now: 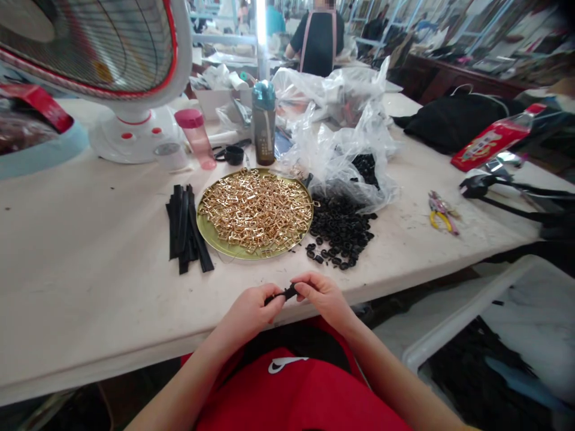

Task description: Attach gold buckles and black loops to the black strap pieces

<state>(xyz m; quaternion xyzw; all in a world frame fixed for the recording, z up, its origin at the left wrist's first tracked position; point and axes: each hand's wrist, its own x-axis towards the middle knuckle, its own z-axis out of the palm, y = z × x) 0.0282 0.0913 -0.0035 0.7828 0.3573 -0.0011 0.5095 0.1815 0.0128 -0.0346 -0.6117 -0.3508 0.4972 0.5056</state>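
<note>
A small black strip (288, 292) is pinched between both my hands, just over the table's front edge. My left hand (257, 306) grips one end of it, and the fingers of my right hand (318, 291) close on the other. Part of the strip is hidden by my fingers. Beyond my hands stands a round tray (211, 238) heaped with gold-coloured metal buckles (256, 209). To its left lies a bundle of flat black strips (182, 230). On its right is a pile of small black loop-like pieces (344, 230), spilling from a clear plastic bag (323, 149).
A white fan (135, 137) stands at the back left, near a pink-lidded bottle (197, 137) and a dark tumbler (264, 126). Pliers (441, 214) and a red drink bottle (498, 137) lie at right. Below the table edge is a white bin (467, 311). A person (318, 42) sits farther back.
</note>
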